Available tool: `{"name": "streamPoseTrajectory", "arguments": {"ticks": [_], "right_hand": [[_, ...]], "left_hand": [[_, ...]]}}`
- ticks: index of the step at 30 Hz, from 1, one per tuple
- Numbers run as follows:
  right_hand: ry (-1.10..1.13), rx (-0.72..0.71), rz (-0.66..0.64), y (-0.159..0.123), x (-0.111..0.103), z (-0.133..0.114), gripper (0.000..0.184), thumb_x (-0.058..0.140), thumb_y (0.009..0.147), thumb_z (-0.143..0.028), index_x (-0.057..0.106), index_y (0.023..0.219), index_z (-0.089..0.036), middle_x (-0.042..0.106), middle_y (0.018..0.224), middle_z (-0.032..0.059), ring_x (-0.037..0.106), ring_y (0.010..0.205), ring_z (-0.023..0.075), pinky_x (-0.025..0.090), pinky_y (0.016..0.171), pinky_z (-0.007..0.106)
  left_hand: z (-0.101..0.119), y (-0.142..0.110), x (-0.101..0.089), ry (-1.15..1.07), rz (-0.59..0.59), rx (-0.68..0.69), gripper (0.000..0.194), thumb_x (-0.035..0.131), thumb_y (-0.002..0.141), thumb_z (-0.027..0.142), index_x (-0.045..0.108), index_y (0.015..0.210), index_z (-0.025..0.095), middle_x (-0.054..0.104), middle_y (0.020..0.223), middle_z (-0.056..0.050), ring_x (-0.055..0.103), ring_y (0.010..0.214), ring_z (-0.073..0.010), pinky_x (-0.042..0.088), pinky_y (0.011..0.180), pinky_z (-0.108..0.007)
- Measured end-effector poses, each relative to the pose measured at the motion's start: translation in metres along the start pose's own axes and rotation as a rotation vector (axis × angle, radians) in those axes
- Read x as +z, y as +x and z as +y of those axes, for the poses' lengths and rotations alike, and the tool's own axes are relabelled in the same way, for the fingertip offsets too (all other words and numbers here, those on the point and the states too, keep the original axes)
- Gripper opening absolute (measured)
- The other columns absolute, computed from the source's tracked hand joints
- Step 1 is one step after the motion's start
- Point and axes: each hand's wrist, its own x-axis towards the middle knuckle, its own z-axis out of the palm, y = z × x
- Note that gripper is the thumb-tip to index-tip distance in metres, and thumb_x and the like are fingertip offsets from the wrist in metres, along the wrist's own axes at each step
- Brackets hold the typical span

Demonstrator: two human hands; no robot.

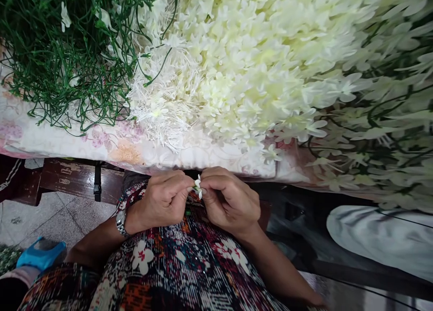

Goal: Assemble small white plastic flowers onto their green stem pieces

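My left hand (164, 198) and my right hand (228, 198) meet over my lap, just below the table edge. Both are closed in a pinch on a small white artificial flower (198, 186) held between their fingertips. A bit of green stem shows under the flower. A wristwatch (121, 220) sits on my left wrist. Above the hands lies a big heap of cream-white flower heads (257, 62) on the table.
A tangle of green plastic stems (64, 53) fills the table's left. White stamen pieces (162, 99) lie between stems and petals. Assembled flower sprays (389, 121) cover the right. A floral cloth (50, 139) covers the table. A blue shoe (40, 254) rests on the floor.
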Motion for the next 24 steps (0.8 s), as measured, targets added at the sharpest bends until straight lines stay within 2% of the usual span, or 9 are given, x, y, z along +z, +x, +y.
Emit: {"name": "streamPoseTrajectory", "arguments": {"ticks": [7,14,24], "right_hand": [[-0.019,0.022,0.045,-0.0029,0.0042,0.0002,0.021,0.052,0.067,-0.001,0.050,0.081,-0.016,0.051,0.067,0.0024,0.051,0.066,0.0123,0.045,0.056,0.027],[-0.046,0.032,0.087,-0.0037,0.0089,-0.0004,0.020,0.051,0.067,-0.001,0.049,0.081,-0.016,0.051,0.069,0.0021,0.050,0.066,0.0114,0.044,0.056,0.026],[0.030,0.125,0.051,-0.0048,0.0054,-0.0036,0.016,0.050,0.067,-0.002,0.050,0.076,-0.016,0.051,0.066,0.0013,0.052,0.064,0.0113,0.043,0.057,0.026]], "left_hand": [[0.0002,-0.0006,0.0014,0.006,-0.004,-0.047,0.012,0.043,0.074,0.002,0.052,0.073,0.010,0.050,0.059,0.000,0.045,0.055,-0.0069,0.040,0.052,-0.020],[-0.0007,0.0011,0.0039,-0.015,0.040,-0.057,0.012,0.043,0.075,0.003,0.052,0.073,0.011,0.050,0.059,0.001,0.044,0.054,-0.0064,0.040,0.052,-0.019],[0.0004,0.0004,0.0015,0.039,-0.037,0.003,0.015,0.041,0.075,0.003,0.054,0.069,0.008,0.048,0.056,-0.001,0.043,0.054,-0.0085,0.037,0.050,-0.021]]}}
